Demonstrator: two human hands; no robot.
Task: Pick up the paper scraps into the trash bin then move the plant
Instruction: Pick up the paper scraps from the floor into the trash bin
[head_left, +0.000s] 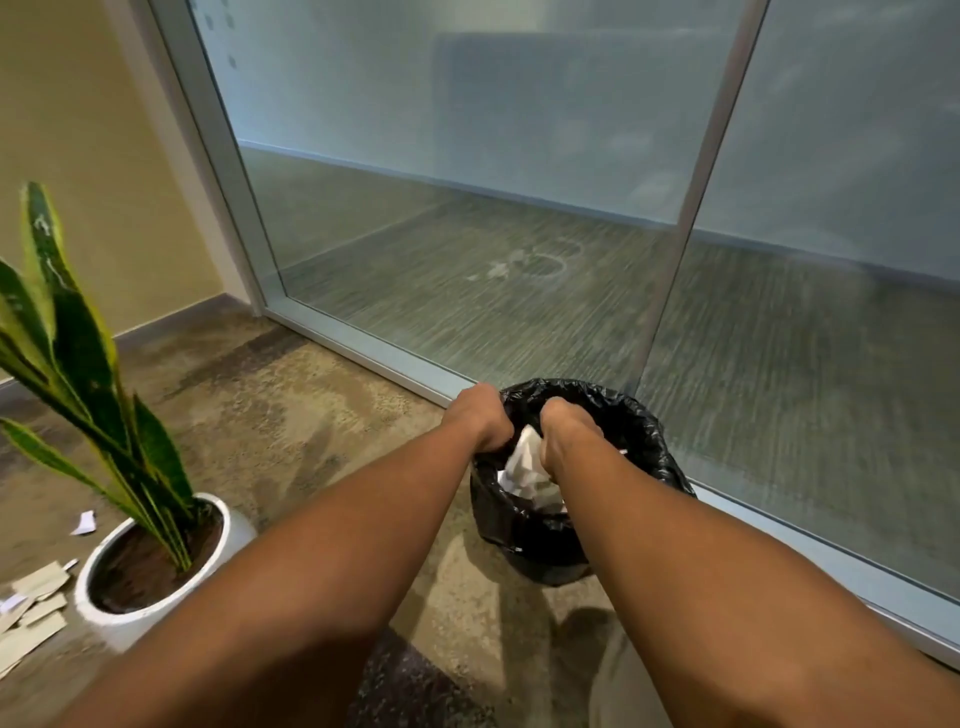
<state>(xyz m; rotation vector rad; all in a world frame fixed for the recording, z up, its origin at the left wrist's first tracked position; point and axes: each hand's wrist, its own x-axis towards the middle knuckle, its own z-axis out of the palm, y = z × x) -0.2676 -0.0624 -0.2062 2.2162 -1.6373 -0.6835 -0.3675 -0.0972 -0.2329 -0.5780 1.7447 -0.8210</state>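
Note:
A small trash bin (639, 431) lined with a black bag stands on the carpet against the glass wall. My left hand (480, 415) and my right hand (563, 431) both reach down into its mouth, fingers curled out of sight, gripping a bunch of white paper scraps (524, 462) between them. At the left stands the plant (83, 353), a snake plant in a white pot (130, 618). More paper scraps (36, 608) lie on the floor left of the pot, and a single small scrap (84, 522) lies behind it.
A frosted glass wall with a metal frame (363, 343) runs from the back left to the right edge, right behind the bin. A beige wall (78, 156) closes the left corner. Brown patterned carpet (291, 415) lies between the plant and the bin.

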